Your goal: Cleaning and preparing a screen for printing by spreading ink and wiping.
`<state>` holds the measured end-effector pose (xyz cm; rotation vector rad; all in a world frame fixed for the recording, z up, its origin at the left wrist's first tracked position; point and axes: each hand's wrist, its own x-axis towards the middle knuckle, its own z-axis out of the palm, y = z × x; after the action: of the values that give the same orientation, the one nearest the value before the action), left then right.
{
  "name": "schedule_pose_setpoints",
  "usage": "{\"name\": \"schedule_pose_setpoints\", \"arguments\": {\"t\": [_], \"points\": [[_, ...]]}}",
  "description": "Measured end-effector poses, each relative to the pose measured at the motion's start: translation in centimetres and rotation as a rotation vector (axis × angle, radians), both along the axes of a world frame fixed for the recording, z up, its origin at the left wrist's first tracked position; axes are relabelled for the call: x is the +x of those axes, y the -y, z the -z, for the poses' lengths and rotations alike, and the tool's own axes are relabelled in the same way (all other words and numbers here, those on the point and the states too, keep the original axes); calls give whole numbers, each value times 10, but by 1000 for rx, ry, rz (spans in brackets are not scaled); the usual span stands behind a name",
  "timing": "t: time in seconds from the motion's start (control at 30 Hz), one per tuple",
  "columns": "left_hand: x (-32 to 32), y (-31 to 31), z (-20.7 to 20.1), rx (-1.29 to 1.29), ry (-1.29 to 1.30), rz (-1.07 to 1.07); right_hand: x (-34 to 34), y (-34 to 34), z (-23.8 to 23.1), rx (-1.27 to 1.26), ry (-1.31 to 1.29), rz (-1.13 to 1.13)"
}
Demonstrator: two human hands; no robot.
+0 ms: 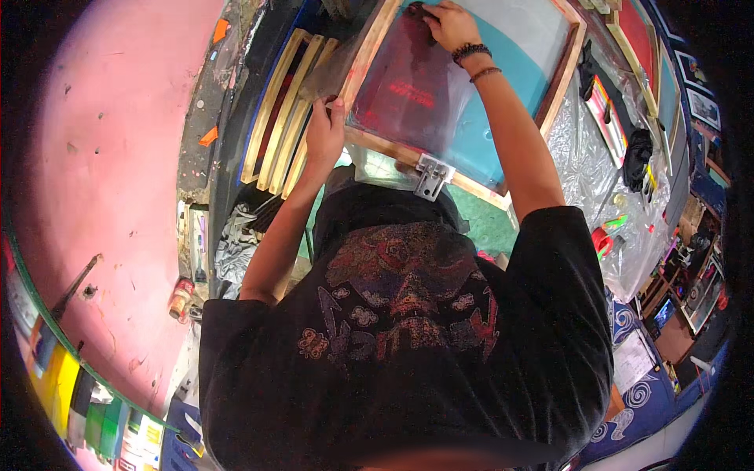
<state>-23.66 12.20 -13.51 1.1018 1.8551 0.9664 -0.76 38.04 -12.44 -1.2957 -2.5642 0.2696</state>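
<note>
A wooden-framed printing screen (364, 56) stands before me, its mesh (487, 118) teal at the right and stained dark red at the left. Red lettering shows on the stained part. My left hand (324, 132) grips the lower left side of the wooden frame, with thumb and fingertips at its edge. Far up on the mesh, my right hand (454, 28) is closed on a dark, crumpled cloth (416, 11) and presses it against the stained area. A metal clamp (432, 177) is fixed to the near rail of the frame.
Several wooden frames (283, 110) stand in a row at the left, beside a pink wall (118, 157). Clear plastic sheeting (577, 157) covers the surface at the right, with a black-handled tool (603, 114) on it. A bottle (181, 297) is at the lower left.
</note>
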Motion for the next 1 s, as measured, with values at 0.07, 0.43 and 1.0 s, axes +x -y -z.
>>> {"name": "schedule_pose_setpoints", "arguments": {"t": [0.07,0.43,1.0], "points": [[0,1,-1,27,17,1,-4,5,6,-96,29,95],[-7,8,2,-23,-10,0,-37,126,-9,-102,13,-503],[-8,9,-6,-46,-21,16,-33,170,-4,-152,-186,-269]]}}
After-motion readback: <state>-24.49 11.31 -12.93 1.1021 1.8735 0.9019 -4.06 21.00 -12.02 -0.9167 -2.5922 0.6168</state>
